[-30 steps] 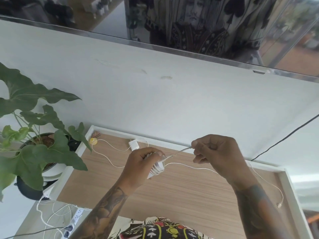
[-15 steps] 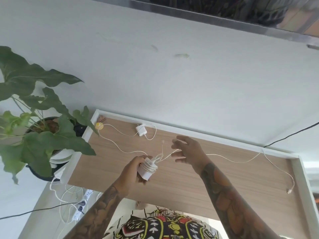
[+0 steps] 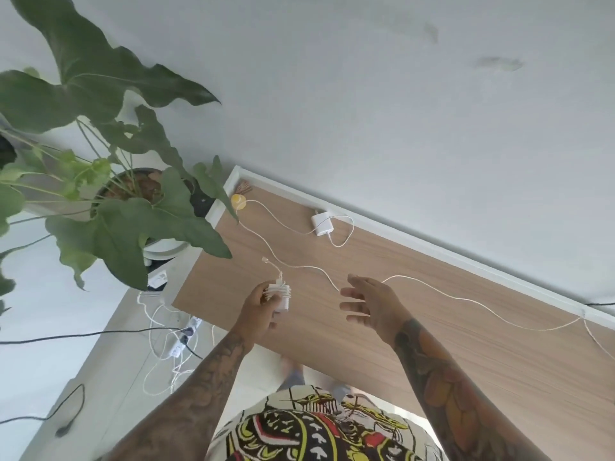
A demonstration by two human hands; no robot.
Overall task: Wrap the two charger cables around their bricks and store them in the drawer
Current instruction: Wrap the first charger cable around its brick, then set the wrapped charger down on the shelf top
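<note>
My left hand (image 3: 261,306) grips a white charger brick (image 3: 282,296) with its cable coiled round it; a short cable end with the plug (image 3: 265,260) sticks up from the coil. My right hand (image 3: 369,302) hovers beside it, fingers spread, holding nothing. A second white brick (image 3: 322,223) lies near the back rim of the wooden drawer bottom (image 3: 432,327). Its long loose cable (image 3: 432,289) snakes across the wood from the left to the right rim.
A potted plant (image 3: 109,181) with big green leaves stands left of the drawer. A small yellow disc (image 3: 238,201) lies in the back left corner. A power strip (image 3: 184,334) and tangled cords lie on the floor below. A white surface (image 3: 366,94) lies behind.
My right hand let go of the cable end and opened. The cable end now stands free above the coiled brick. The view tilted down and turned.
</note>
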